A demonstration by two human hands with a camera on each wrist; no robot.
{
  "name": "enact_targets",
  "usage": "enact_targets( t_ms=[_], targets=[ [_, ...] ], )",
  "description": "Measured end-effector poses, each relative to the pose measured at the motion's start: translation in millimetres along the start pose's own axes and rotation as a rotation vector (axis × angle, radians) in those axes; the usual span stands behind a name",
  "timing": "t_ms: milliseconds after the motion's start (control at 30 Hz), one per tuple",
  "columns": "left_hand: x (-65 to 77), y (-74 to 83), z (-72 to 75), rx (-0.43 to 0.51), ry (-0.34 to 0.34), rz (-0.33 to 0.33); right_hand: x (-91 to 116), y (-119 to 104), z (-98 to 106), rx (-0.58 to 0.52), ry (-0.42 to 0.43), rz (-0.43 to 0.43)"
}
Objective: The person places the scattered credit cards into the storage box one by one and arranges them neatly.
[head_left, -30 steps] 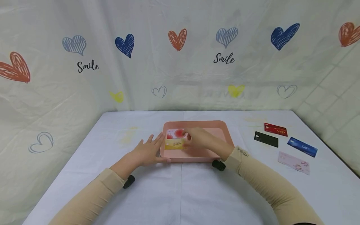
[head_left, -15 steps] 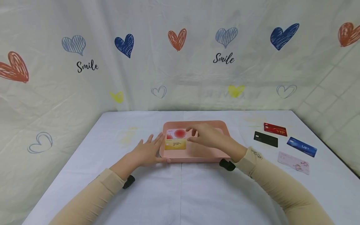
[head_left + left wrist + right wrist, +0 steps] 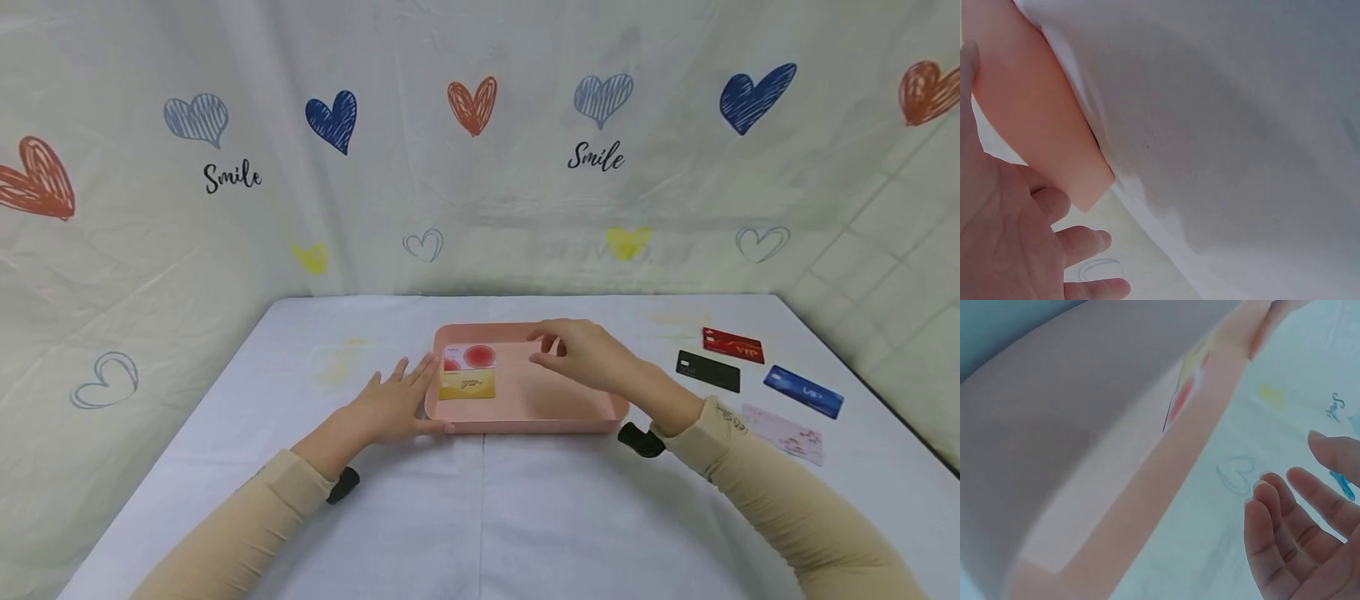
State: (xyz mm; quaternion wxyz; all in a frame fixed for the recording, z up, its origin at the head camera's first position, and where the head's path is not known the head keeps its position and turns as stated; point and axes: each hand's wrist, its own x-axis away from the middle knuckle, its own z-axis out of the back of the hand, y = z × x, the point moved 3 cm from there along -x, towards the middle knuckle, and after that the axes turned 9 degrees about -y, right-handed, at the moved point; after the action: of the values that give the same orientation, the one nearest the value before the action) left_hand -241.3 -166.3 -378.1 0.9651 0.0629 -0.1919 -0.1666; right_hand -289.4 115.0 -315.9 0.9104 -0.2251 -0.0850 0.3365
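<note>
A shallow pink tray (image 3: 555, 427) lies on the white table. Inside it, at the left end, are a pink-and-white card with red circles (image 3: 471, 357) and, just in front of it, a gold card (image 3: 467, 384). My left hand (image 3: 393, 408) rests against the tray's left edge with fingers spread; the left wrist view shows that hand (image 3: 1010, 219) beside the tray wall (image 3: 1041, 106). Over the right part of the tray hovers my right hand (image 3: 581, 354). Its fingers are loosely bent with nothing between them, as the right wrist view of the hand (image 3: 1304, 531) also shows.
To the right of the tray several cards lie on the table: a red VIP card (image 3: 733, 345), a black card (image 3: 708, 371), a blue VIP card (image 3: 804, 392) and a pale pink card (image 3: 783, 435), partly behind the right sleeve. A white curtain (image 3: 510, 192) with printed hearts hangs behind the table.
My right hand has moved right and away from the two cards in the tray, uncovering their right ends. The left hand has stayed at the tray's left edge.
</note>
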Motion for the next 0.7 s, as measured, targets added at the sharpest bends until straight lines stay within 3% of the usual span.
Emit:
enact_targets(
  t_ms=[700],
  targets=[
    [1.5, 1.9, 1.3, 0.007, -0.004, 0.011, 42, 57, 7, -0.021, 0.069, -0.033]
  ],
)
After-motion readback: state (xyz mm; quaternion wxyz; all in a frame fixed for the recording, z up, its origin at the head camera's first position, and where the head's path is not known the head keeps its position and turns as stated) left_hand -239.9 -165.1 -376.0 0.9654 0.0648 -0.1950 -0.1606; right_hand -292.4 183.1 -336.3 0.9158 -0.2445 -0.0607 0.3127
